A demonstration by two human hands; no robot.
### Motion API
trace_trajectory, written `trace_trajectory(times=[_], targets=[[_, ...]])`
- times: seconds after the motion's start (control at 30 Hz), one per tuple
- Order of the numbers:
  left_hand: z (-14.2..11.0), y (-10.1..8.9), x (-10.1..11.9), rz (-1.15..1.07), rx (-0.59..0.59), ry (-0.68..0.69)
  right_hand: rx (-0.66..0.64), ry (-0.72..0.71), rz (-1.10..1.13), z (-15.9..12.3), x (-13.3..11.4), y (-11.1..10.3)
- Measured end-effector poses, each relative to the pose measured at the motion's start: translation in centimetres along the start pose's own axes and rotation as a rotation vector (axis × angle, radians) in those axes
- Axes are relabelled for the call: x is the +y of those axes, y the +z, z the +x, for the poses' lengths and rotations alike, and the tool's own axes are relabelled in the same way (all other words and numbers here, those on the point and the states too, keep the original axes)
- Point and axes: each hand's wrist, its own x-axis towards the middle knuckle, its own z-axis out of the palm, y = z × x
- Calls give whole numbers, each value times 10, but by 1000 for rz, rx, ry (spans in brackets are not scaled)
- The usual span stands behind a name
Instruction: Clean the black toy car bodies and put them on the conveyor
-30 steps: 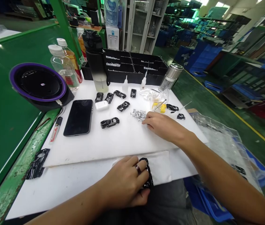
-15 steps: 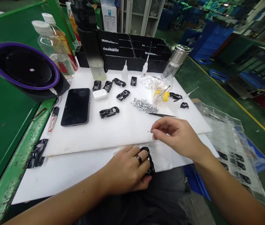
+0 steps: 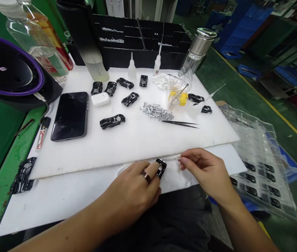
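My left hand [image 3: 134,187], with a ring on one finger, is closed around a glossy black toy car body [image 3: 161,168] at the front edge of the white foam board [image 3: 90,154]. The fingers cover much of that car body. Just right of it, my right hand [image 3: 204,171] pinches a tiny thin pale piece [image 3: 177,159] whose kind is too small to make out. A crumpled white cloth [image 3: 173,175] lies beneath the hands. Farther back on the foam are a pile of small silvery parts [image 3: 157,112], black tweezers [image 3: 181,124] and another black car body [image 3: 112,121].
A phone [image 3: 71,115], a white case [image 3: 100,99] and a speaker [image 3: 9,66] stand left. Bottles, a steel-capped flask [image 3: 198,49] and a black compartment rack [image 3: 140,42] line the back. At right, a clear divided tray [image 3: 258,157] holds several black pieces.
My right hand has moved down and slightly right, bringing its pinched piece near the front edge. My left hand still grips the car body, now turned somewhat. The camera view has shifted.
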Motion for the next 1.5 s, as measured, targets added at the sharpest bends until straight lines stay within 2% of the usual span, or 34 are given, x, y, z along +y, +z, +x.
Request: trace_trajectory(times=[0.1, 0.2, 0.3, 0.43, 0.6, 0.73, 0.9, 1.17, 1.37, 1.5], targets=[[0, -5, -3, 17, -98, -46, 1, 5, -15, -4, 0, -1], [-1, -6, -5, 22, -150, -24, -9, 1, -126, -8, -5, -4], [-2, -2, -6, 26, -88, -19, -45, -32, -286, -9, -9, -6], [-3, 7, -8, 20, -12, -26, -129, -162, -549, -7, -13, -8], [-7, 12, -11, -2, -1, -24, -203, -129, -680, -5, -19, -9], [-8, 14, -13, -10, -11, -24, -237, -126, -708, -6, -28, -10], [-7, 13, -12, -8, -20, -19, -198, -122, -631, -10, -42, -5], [-7, 13, -12, 21, -32, -11, -286, 21, -557, -3, -44, 9], [-6, 13, -13, 22, -36, -6, -401, 21, -673, -1, -49, 6], [-6, 13, -12, 21, -30, -5, -363, -24, -728, -2, -52, -1]])
